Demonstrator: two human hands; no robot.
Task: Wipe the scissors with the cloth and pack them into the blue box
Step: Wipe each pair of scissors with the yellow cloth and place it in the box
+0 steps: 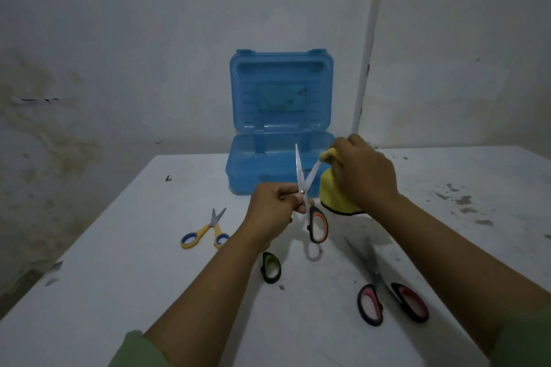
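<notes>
1. Scissors with orange-and-black handles [310, 202] are held in the air above the white table [119, 292], blades spread in a V and pointing up, one handle loop hanging down.
2. Left hand [272, 211] pinches these scissors at the pivot, fingers curled round the joint.
3. Right hand [362, 173] grips a yellow cloth [331, 191], fingers curled round it, and the cloth's top wraps the tip of the right-hand blade; the rest of the cloth hangs below the hand, showing a dark edge.
4. Blue box [280, 128] stands on the table just behind the hands, its lid upright against the wall and its base open.
5. Small scissors with yellow-and-blue handles [205, 231] lie on the table left of the left wrist, blades slightly apart.
6. Scissors with red-and-black handles [384, 286] lie near the right forearm, blades pointing away.
7. One black-and-green handle loop [270, 267] shows beside the left forearm; the rest of that pair is hidden.
8. Green sleeves [134, 348] cover both arms at the bottom edge.
</notes>
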